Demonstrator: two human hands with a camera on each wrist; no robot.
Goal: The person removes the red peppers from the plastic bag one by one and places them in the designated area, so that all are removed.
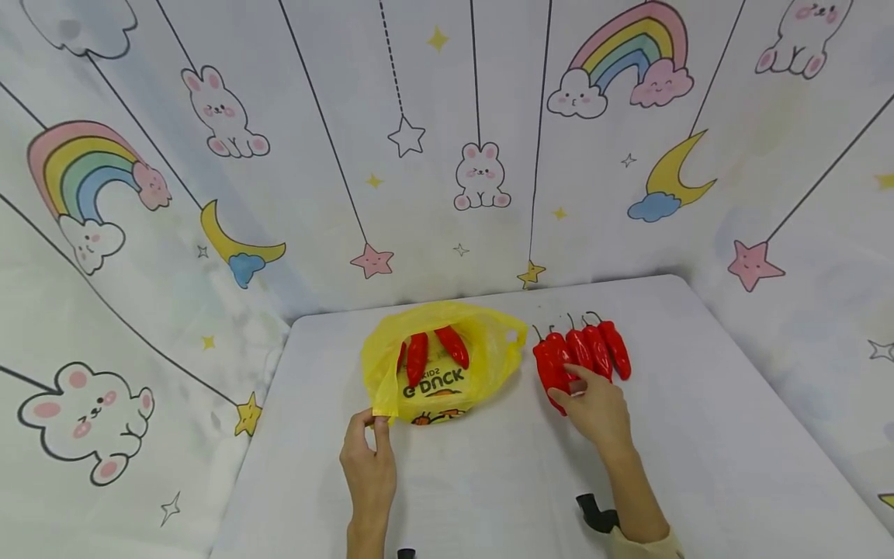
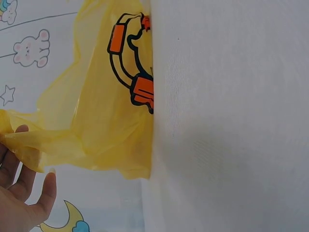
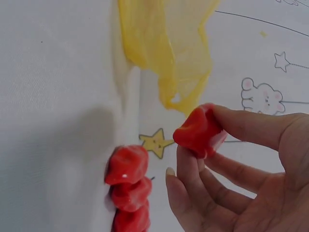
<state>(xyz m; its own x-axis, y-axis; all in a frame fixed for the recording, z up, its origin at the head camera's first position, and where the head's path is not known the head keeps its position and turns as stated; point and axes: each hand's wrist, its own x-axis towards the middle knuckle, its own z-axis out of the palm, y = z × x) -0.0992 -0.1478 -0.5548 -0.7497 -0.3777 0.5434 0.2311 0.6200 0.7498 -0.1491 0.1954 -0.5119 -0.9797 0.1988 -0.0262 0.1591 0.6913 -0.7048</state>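
Observation:
A yellow plastic bag (image 1: 496,361) with a printed duck lies on the table, its mouth spread. Several red peppers (image 1: 417,359) show inside it. My left hand (image 1: 370,466) holds the bag's left handle; in the left wrist view the fingers sit behind the plastic (image 2: 104,111), the thumb apart from it. To the bag's right, my right hand (image 1: 602,411) pinches a red pepper (image 3: 200,133) between thumb and fingers. That pepper is held above the tabletop in the right wrist view. Beside it, several more red peppers (image 1: 615,349) with dark stems lie in a row.
A white cloth (image 1: 482,497) covers the table. Walls printed with rabbits, stars and rainbows (image 1: 433,225) stand behind and at both sides. A black curved piece (image 1: 596,514) shows by the right wrist, and a small dark one (image 1: 406,553) at the bottom edge.

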